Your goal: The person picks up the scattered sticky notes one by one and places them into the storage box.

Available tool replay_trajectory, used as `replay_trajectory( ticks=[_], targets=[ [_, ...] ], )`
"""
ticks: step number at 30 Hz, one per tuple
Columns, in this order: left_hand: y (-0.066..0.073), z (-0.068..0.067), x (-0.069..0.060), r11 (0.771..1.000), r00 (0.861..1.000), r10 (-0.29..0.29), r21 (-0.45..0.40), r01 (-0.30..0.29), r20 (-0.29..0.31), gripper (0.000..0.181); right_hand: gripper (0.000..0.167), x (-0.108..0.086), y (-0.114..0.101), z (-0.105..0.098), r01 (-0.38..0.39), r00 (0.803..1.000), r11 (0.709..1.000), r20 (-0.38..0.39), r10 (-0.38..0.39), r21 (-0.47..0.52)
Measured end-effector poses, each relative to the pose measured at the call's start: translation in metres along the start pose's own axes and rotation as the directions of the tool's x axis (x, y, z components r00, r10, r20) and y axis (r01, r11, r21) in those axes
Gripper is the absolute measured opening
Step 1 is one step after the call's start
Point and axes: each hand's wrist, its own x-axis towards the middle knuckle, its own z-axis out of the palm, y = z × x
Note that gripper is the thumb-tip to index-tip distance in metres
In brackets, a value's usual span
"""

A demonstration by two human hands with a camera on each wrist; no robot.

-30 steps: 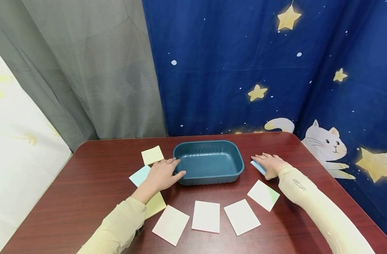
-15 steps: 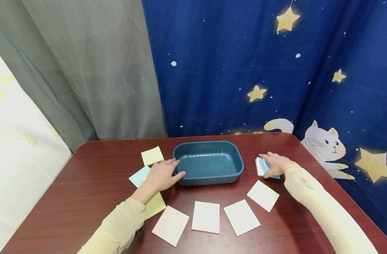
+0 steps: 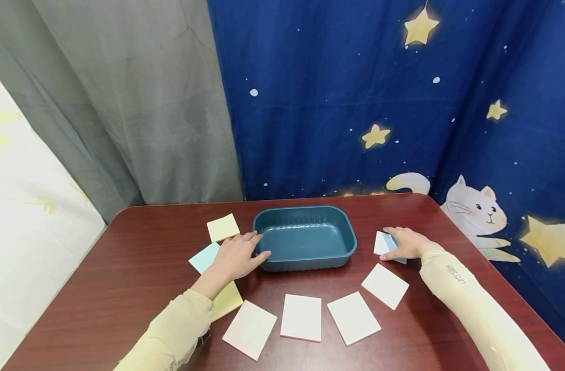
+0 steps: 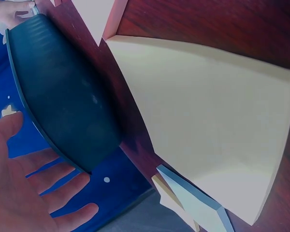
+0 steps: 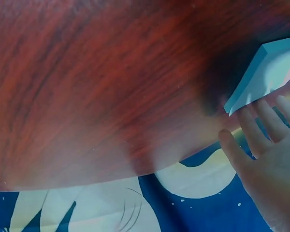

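Head: high behind left fingers [image 4: 70, 191] and right fingers [image 5: 254, 133], facing forward-down | each wrist: close behind its fingers, looking past them | head, left wrist share: dark-teal rectangular plastic tub [image 3: 305, 264]

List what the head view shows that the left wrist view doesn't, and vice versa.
Head only: the inner floor of the teal bin, plus the left sleeve and right sleeve.

Left wrist only: nearly the whole face of the large-looking yellow pad, which the left arm partly covers in the head view; also the palm side of the left grip.

Both: the bin, left grip, yellow pad, light blue pad, table and starry curtain.
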Motion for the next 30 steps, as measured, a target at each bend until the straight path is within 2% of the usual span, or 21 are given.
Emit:
replay_trajectory(
  ticks=[8,13,23,30],
  targets=[
    [0.0,0.0008,0.0004,1.0,1.0,0.0,0.008,0.0,-0.003,0.057,0.091,-0.0027,0.0011,0.004,0.019,0.997,0.999,-0.082,-0.015,0.046],
    [-0.0002,0.0017,0.0003,1.0,1.0,-0.001,0.011,0.001,-0.004,0.057,0.09,-0.0046,-0.0015,0.0049,0.023,0.992,1.0,-0.127,-0.022,0.005],
    [-0.0014,0.004,0.0002,1.0,1.0,0.0,0.014,0.0,-0.002,0.056,0.087,-0.0025,-0.0049,0.0042,0.004,0.996,0.993,-0.087,-0.014,-0.118],
    [-0.0011,0.0034,-0.0004,1.0,1.0,-0.005,0.005,0.005,-0.004,0.056,0.084,-0.0024,-0.007,0.0024,0.006,0.995,0.989,-0.095,-0.021,-0.146]
  ],
)
